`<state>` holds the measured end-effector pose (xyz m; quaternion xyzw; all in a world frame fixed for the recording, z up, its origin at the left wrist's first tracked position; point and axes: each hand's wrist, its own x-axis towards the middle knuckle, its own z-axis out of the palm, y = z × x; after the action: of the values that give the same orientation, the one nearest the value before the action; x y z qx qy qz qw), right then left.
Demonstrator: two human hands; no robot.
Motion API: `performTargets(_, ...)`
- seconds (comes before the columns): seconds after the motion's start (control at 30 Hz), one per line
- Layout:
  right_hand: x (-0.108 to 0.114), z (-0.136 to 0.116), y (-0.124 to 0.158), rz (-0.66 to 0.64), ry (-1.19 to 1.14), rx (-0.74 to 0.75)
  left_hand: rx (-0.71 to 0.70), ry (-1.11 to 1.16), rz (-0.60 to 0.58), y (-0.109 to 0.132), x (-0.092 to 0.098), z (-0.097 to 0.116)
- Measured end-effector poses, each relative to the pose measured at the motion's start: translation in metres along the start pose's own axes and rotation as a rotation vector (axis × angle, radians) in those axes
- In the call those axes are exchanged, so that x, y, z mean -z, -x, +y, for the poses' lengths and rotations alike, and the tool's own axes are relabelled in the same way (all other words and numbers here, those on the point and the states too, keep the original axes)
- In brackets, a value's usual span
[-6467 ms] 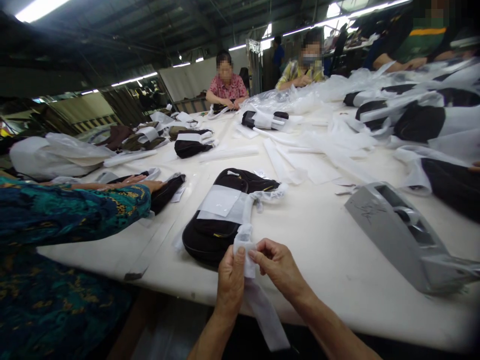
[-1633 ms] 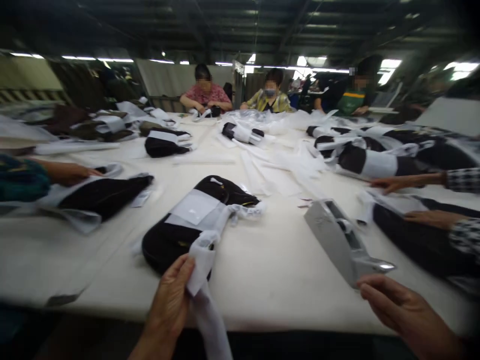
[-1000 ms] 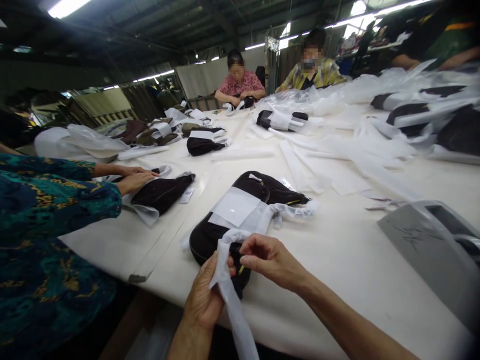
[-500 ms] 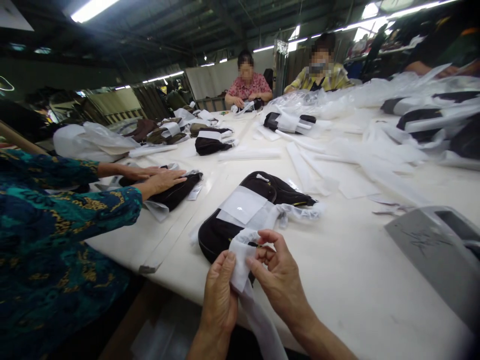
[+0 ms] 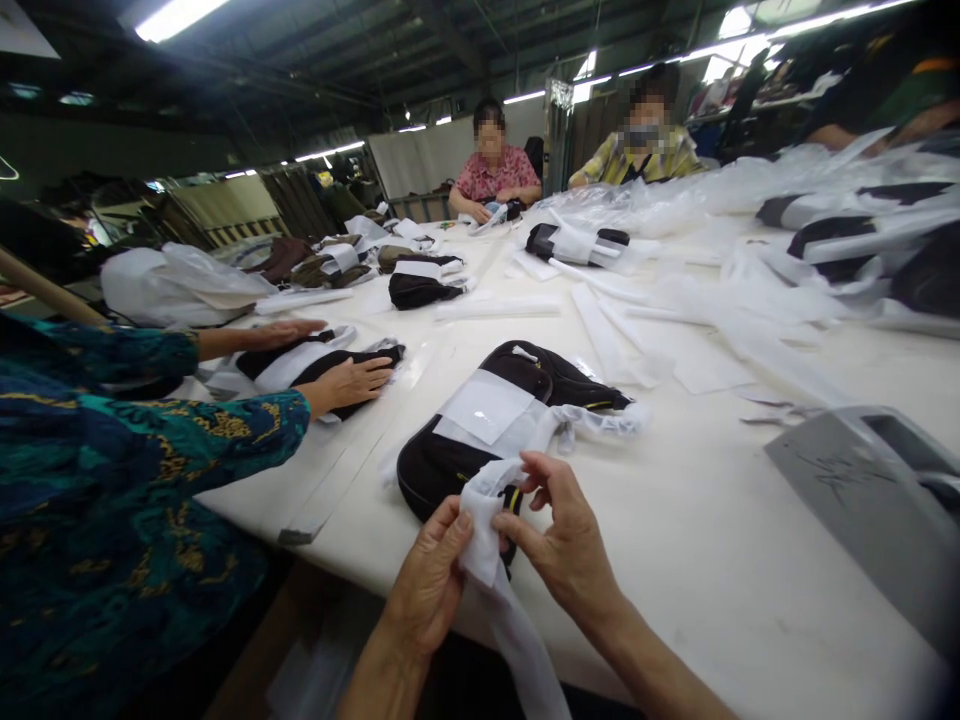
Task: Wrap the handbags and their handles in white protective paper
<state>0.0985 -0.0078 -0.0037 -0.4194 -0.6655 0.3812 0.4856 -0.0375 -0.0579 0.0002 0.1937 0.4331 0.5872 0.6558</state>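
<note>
A black bag (image 5: 450, 466) lies on the white table (image 5: 675, 540) in front of me, with a band of white wrapping paper (image 5: 486, 410) across its middle. A white paper-wrapped strap (image 5: 484, 530) runs from the bag over the table's near edge and hangs down. My left hand (image 5: 431, 580) pinches this strap from the left, thumb on top. My right hand (image 5: 566, 540) is closed on it from the right, fingertips at the bag's near end. Both hands sit at the table's front edge.
A grey tape dispenser (image 5: 870, 500) stands at the right. A co-worker in a teal patterned sleeve (image 5: 150, 440) presses another black bag (image 5: 322, 365) at the left. Several wrapped bags, paper strips (image 5: 622, 340) and clear plastic cover the far table, where other people sit.
My right hand came back from the right, near the dispenser, to the strap, and both hands now grip it. The co-worker's hands shifted on the left bag.
</note>
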Motion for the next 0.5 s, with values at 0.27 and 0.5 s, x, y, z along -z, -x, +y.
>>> performTargets(0.27, 0.003, 0.007, -0.001, -0.002, 0.160, 0.205, 0.018, -0.020, -0.036, -0.001, 0.002, 0.002)
performTargets(0.5, 0.026, -0.005, -0.002, -0.037, -0.066, 0.087, -0.055, -0.037, 0.005, 0.000, -0.002, 0.002)
